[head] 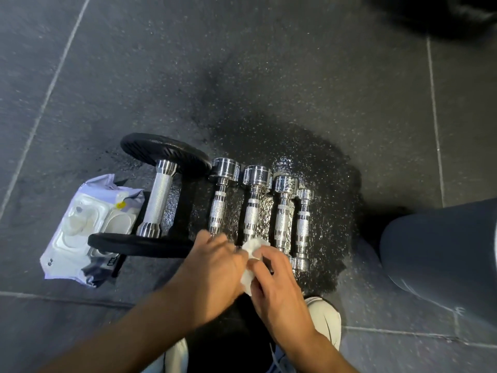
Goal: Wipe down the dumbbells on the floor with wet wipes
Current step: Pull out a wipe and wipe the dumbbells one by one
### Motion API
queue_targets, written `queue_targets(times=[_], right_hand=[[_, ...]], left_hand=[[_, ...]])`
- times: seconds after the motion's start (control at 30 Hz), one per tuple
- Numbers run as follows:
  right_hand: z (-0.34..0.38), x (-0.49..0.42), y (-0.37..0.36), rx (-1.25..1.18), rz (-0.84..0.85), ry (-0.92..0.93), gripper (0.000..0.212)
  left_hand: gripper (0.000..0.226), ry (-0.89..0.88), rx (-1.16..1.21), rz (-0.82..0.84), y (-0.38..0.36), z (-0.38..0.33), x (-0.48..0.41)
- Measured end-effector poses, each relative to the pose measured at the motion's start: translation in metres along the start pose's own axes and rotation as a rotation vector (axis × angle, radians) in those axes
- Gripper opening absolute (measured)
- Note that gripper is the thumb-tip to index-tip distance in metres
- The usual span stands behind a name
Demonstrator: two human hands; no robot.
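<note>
- A pale shoe (326, 325) stands on the dark floor (269, 76) at the bottom edge, under the right wrist.
- The right hand (279, 292) has its fingers (265, 261) curled round a crumpled white wet wipe (250, 253), pinching it.
- The left hand (215, 270), a little blurred, meets the same wipe from the other side, its fingers bent onto it.
- The wipe sits between the two hands, over the near ends of the chrome dumbbells (254, 208).
- Four of these lie side by side on a dark, wet patch of floor, the smallest furthest right.
- Left of them lies a big dumbbell (158, 200) with black plates.
- Just beside it, further left, lies an open pack of wet wipes (88, 227).
- A knee (443, 251) in dark grey cloth shows at the right.
</note>
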State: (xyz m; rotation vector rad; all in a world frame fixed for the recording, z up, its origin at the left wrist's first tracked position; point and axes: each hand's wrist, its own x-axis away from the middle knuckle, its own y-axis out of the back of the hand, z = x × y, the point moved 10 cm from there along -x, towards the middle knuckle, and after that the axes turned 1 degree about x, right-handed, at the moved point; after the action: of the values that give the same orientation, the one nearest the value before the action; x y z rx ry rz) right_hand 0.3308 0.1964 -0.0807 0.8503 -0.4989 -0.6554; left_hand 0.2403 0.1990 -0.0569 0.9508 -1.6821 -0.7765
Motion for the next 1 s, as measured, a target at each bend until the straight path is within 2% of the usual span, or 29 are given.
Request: queue_targets(times=[0.07, 0.23, 0.4, 0.5, 0.8, 0.9, 1.0], right_hand=[[-0.006, -0.002, -0.004, -0.022, 0.045, -0.035, 0.04], [-0.004, -0.017, -0.005, -0.042, 0.091, -0.054, 0.045], [-0.004, -0.03, -0.005, 0.192, 0.113, -0.071, 0.054], [-0.006, -0.029, -0.004, 0.217, 0.107, -0.135, 0.055], [-0.005, -0.033, -0.003, 0.239, 0.099, -0.098, 0.045], [-0.006, -0.034, -0.011, 0.257, 0.163, -0.082, 0.045], [-0.004, -0.036, -0.011, 0.239, 0.169, -0.072, 0.049]], left_hand=[[0.035, 0.094, 0.026, 0.002, -0.004, -0.002, 0.003], [0.03, 0.218, 0.055, -0.026, -0.001, 0.005, 0.004], [0.03, 0.242, 0.038, 0.007, -0.005, 0.016, -0.001], [0.026, 0.25, 0.059, 0.01, -0.003, 0.018, -0.002], [0.022, 0.235, 0.221, 0.033, -0.003, 0.023, -0.016], [0.028, 0.224, 0.197, 0.067, -0.009, 0.021, -0.019], [0.036, 0.181, 0.106, 0.03, -0.015, 0.01, -0.013]])
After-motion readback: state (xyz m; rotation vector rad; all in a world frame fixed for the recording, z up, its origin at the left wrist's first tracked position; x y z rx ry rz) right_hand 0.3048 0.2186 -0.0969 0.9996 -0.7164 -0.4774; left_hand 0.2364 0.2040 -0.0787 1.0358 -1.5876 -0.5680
